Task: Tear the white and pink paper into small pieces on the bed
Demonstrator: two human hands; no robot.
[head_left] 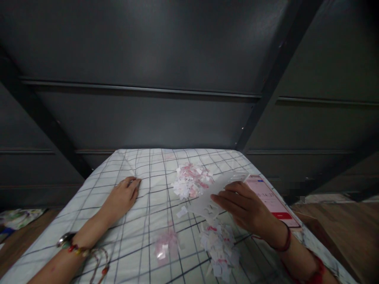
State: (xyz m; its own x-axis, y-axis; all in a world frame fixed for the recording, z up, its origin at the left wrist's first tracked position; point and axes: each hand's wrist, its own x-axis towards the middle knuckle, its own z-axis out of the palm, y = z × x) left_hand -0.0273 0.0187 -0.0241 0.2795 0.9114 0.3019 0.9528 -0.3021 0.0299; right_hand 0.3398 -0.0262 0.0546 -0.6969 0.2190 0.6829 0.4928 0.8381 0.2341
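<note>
My left hand [124, 196] rests on the white checked cloth [139, 221], its fingers lying loosely on it and holding nothing. In my right hand [241, 203] is a translucent plastic sheet [204, 201] with small raised shapes, pinched near its right side and tilted above the cloth. Just beyond the sheet lies a pile of small white and pink pieces [189, 179], partly covered by it. A second heap of white pieces with pink marks [220, 250] is below the sheet. Left of that heap sits a small clear pink packet [166, 246].
A phone [274, 203] with a pink timer screen lies at the cloth's right edge, partly behind my right hand. Dark metal panels [154, 118] stand along the far edge. Wooden floor [340, 221] shows at the right, and a colourful item [20, 219] lies at far left.
</note>
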